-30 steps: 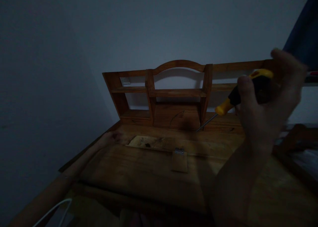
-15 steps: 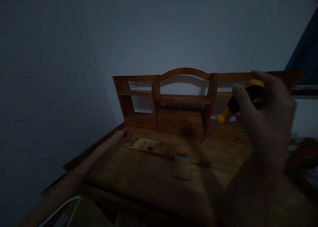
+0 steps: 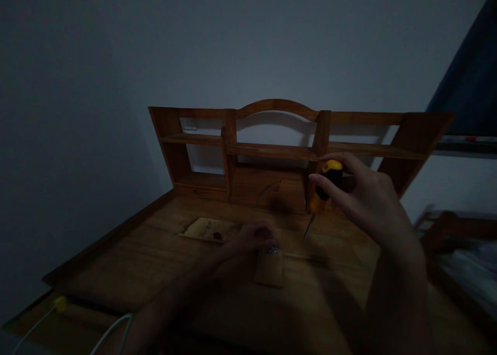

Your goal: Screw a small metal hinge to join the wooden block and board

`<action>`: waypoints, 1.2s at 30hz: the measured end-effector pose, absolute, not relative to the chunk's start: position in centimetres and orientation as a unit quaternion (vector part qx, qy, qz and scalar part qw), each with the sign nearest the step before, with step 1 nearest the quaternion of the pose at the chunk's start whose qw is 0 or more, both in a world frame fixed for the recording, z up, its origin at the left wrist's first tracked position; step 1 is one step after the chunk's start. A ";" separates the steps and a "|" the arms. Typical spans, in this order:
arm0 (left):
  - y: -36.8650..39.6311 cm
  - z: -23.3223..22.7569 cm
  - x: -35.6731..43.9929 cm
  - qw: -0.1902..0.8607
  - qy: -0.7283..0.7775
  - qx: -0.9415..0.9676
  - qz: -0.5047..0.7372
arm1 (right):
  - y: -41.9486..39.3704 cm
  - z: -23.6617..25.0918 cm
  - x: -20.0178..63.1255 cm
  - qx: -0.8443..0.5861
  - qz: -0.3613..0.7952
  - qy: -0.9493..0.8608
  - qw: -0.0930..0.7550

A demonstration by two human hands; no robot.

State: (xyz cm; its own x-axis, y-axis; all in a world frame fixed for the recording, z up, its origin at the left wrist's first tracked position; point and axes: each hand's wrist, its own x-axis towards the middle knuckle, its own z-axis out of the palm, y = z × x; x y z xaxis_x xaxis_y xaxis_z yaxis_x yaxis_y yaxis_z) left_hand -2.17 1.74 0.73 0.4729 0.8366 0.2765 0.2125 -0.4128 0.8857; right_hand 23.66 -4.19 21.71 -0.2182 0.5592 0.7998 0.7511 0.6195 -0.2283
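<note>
On table, mid-back: small wooden block (image 3: 268, 268) with metal fitting (image 3: 274, 250)
Left hand (image 3: 252, 237): fingers curled, touched fitting
Right hand (image 3: 365, 200): fingers gripped screwdriver (image 3: 323, 192), tip down

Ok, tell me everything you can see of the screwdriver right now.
The screwdriver has a chunky yellow and black handle, plastic or rubber by its look, and a thin metal shaft that ends at a small tip. It is held nearly upright, handle up, tip slanting down and slightly left toward the wooden desk top. The right hand wraps the handle in a closed grip, thumb across its front. The tip hangs close over the desk; in the dim light I cannot tell whether it touches.
</note>
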 end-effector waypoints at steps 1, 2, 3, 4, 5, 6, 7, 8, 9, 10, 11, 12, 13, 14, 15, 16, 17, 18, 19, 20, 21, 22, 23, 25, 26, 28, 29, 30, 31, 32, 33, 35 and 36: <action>1.8 0.7 -2.1 0.414 0.350 0.747 0.384 | -3.9 21.7 23.8 -0.427 -0.114 -0.771 0.460; 1.7 0.7 -2.1 0.406 0.350 0.746 0.394 | -3.6 21.7 23.8 -0.430 -0.123 -0.768 0.458; 1.6 0.7 -2.1 0.391 0.350 0.748 0.407 | -3.4 21.8 23.9 -0.433 -0.133 -0.766 0.456; 1.3 0.6 -2.0 0.373 0.351 0.749 0.421 | -3.2 21.8 24.0 -0.437 -0.143 -0.762 0.456; 1.1 0.4 -1.9 0.356 0.353 0.750 0.431 | -3.1 21.8 24.1 -0.439 -0.152 -0.759 0.457; 0.8 0.2 -1.8 0.344 0.358 0.752 0.434 | -3.1 21.8 24.1 -0.439 -0.162 -0.755 0.460; 0.6 -0.1 -1.8 0.333 0.361 0.756 0.432 | -3.1 21.8 24.1 -0.437 -0.170 -0.752 0.463; 0.4 -0.3 -1.7 0.321 0.365 0.762 0.427 | -3.1 21.8 24.1 -0.433 -0.176 -0.751 0.466; 0.3 -0.6 -1.6 0.305 0.367 0.770 0.423 | -3.2 21.8 24.1 -0.429 -0.181 -0.751 0.468; 0.3 -0.8 -1.6 0.286 0.366 0.779 0.422 | -3.3 21.8 24.0 -0.424 -0.181 -0.754 0.468; 0.3 -1.1 -1.6 0.266 0.363 0.787 0.422 | -3.3 21.8 23.9 -0.420 -0.182 -0.756 0.468; 0.4 -1.3 -1.6 0.248 0.358 0.794 0.424 | -3.4 21.7 23.8 -0.417 -0.183 -0.758 0.467; 0.5 -1.5 -1.7 0.238 0.350 0.800 0.424 | -3.4 21.7 23.7 -0.416 -0.183 -0.759 0.466; 0.6 -1.7 -1.7 0.232 0.342 0.804 0.427 | -3.4 21.7 23.6 -0.415 -0.183 -0.761 0.464; 0.7 -1.9 -1.7 0.232 0.332 0.807 0.430 | -3.4 21.6 23.5 -0.414 -0.181 -0.763 0.463; 0.7 -2.1 -1.7 0.235 0.325 0.808 0.432 | -3.4 21.6 23.4 -0.414 -0.178 -0.764 0.462; 0.7 -2.3 -1.7 0.237 0.319 0.808 0.434 | -3.4 21.6 23.3 -0.412 -0.174 -0.767 0.459; 0.7 -2.4 -1.7 0.237 0.316 0.810 0.435 | -3.3 21.5 23.2 -0.410 -0.172 -0.770 0.458; 0.6 -2.5 -1.6 0.236 0.313 0.812 0.432 | -3.3 21.5 23.1 -0.407 -0.173 -0.771 0.458; 0.5 -2.6 -1.6 0.234 0.310 0.816 0.429 | -3.2 21.5 23.1 -0.406 -0.174 -0.773 0.456; 0.5 -2.6 -1.5 0.232 0.309 0.818 0.425 | -3.2 21.5 23.0 -0.408 -0.172 -0.775 0.451; 0.4 -2.6 -1.5 0.229 0.310 0.820 0.423 | -3.2 21.5 23.0 -0.411 -0.167 -0.778 0.445; 0.4 -2.6 -1.5 0.227 0.311 0.822 0.420 | -3.2 21.5 22.9 -0.415 -0.160 -0.781 0.439; 0.4 -2.4 -1.6 0.223 0.317 0.824 0.412 | -3.2 21.6 22.9 -0.421 -0.145 -0.786 0.429; 0.4 -2.3 -1.6 0.221 0.320 0.827 0.406 | -3.2 21.5 22.9 -0.421 -0.139 -0.788 0.427; 0.4 -2.1 -1.6 0.215 0.325 0.833 0.394 | -3.2 21.5 22.9 -0.418 -0.137 -0.788 0.431; 0.3 -2.0 -1.6 0.212 0.324 0.837 0.386 | -3.2 21.5 22.9 -0.415 -0.139 -0.788 0.433; 0.3 -2.0 -1.6 0.209 0.323 0.842 0.379 | -3.3 21.5 23.0 -0.413 -0.138 -0.788 0.435; 0.3 -1.9 -1.6 0.205 0.322 0.846 0.373 | -3.3 21.6 23.0 -0.412 -0.137 -0.789 0.435; 0.2 -1.9 -1.5 0.199 0.321 0.849 0.369 | -3.4 21.6 23.0 -0.409 -0.135 -0.791 0.435; 0.1 -1.9 -1.5 0.194 0.322 0.850 0.368 | -3.5 21.6 23.1 -0.407 -0.130 -0.794 0.432; -0.1 -1.9 -1.4 0.191 0.330 0.847 0.370 | -3.6 21.8 23.2 -0.407 -0.111 -0.803 0.422; -0.2 -1.9 -1.4 0.196 0.335 0.843 0.373 | -3.6 21.8 23.3 -0.408 -0.095 -0.809 0.412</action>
State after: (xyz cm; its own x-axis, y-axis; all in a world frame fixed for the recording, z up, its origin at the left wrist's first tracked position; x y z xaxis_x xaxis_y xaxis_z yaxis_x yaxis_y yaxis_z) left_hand -1.35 -0.22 -1.87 0.4968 0.7116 0.4968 0.4191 -0.6980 0.5806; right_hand 23.32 -3.63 21.79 -0.3280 0.5818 0.7443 0.7382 0.6494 -0.1823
